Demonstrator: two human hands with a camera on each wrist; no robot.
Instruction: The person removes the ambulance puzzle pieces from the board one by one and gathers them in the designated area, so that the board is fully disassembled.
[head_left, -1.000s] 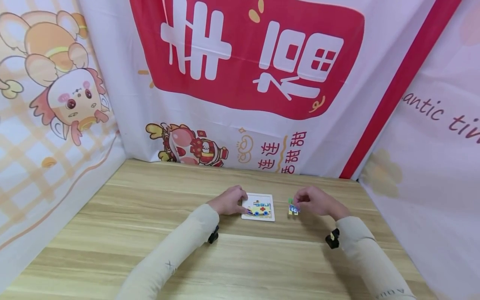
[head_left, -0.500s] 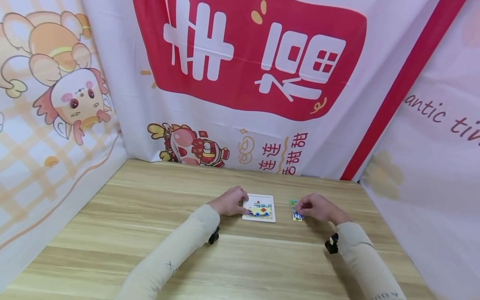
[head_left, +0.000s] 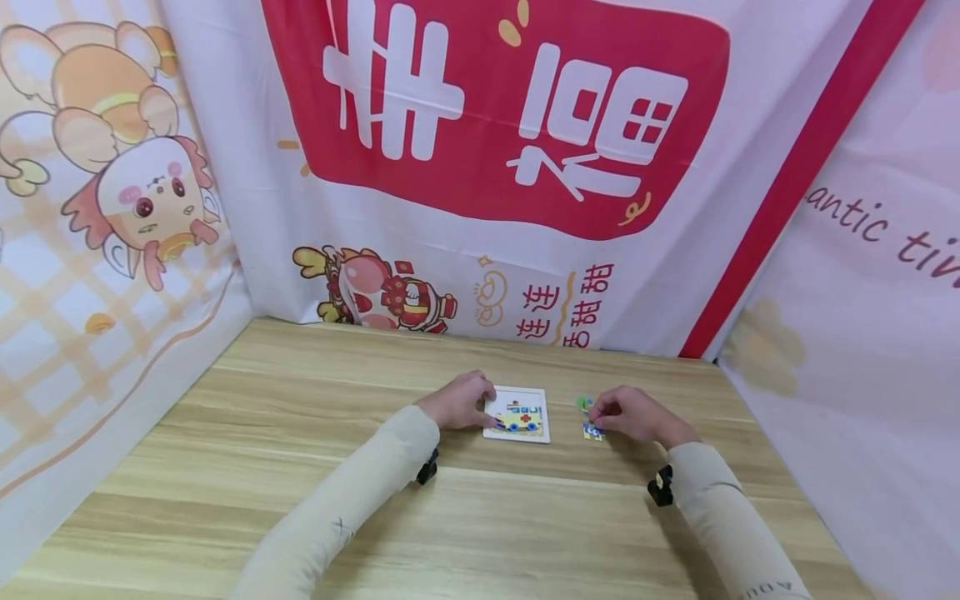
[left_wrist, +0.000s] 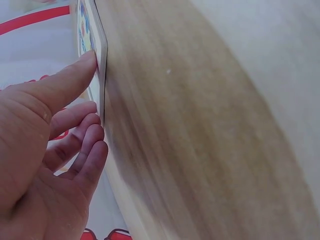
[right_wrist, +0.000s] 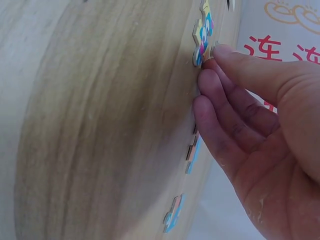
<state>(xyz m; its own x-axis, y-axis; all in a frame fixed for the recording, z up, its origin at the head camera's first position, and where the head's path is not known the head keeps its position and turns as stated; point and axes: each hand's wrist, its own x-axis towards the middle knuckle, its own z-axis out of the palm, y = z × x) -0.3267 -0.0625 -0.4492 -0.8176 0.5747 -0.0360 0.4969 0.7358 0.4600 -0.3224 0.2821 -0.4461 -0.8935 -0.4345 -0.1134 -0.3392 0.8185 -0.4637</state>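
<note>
My left hand (head_left: 459, 402) rests at the left side of a white puzzle tray (head_left: 528, 392). Its thumb (left_wrist: 75, 75) lies on the face of the tray, while the bent fingers (left_wrist: 95, 155) touch near its edge. Inside the tray is part of a yellow ambulance picture (head_left: 522, 420). To the right of the tray, my right hand (head_left: 633, 414) pinches a small puzzle piece (right_wrist: 215, 48) between thumb and index finger, mostly hidden by the fingertips. Right beside it is a blue-and-yellow piece with cartoon eyes (right_wrist: 203, 37).
In the right wrist view, a blue-and-pink puzzle piece (right_wrist: 193, 154) and another blue piece (right_wrist: 174, 215) lie on the wooden table (right_wrist: 100, 120). A green piece (head_left: 582, 403) is beyond my right fingertips. Printed cloth (head_left: 420, 217) hangs along the table's back.
My right hand has come lower and slightly to the right, towards the table, and the eyes piece shows nearer me. My left hand has stayed on the tray.
</note>
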